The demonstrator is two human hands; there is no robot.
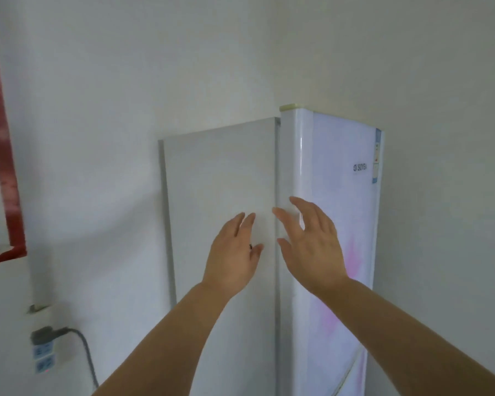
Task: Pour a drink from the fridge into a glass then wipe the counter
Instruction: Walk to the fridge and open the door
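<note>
A tall white fridge (220,172) stands in the room corner, seen from its left side. Its upper door (340,172) faces right, shut, with a faint pink pattern and a small logo. My right hand (312,244) is raised with fingers spread, its fingertips at the door's left edge. My left hand (235,252) is open too, in front of the fridge's grey side panel, just left of the right hand. Neither hand holds anything. No drink, glass or counter is in view.
A white wall surrounds the fridge. A wall socket (42,352) with a grey plug and cable sits at the lower left. A red-framed panel (3,167) hangs at the far left edge. The seam of a lower fridge door (352,372) shows at the bottom right.
</note>
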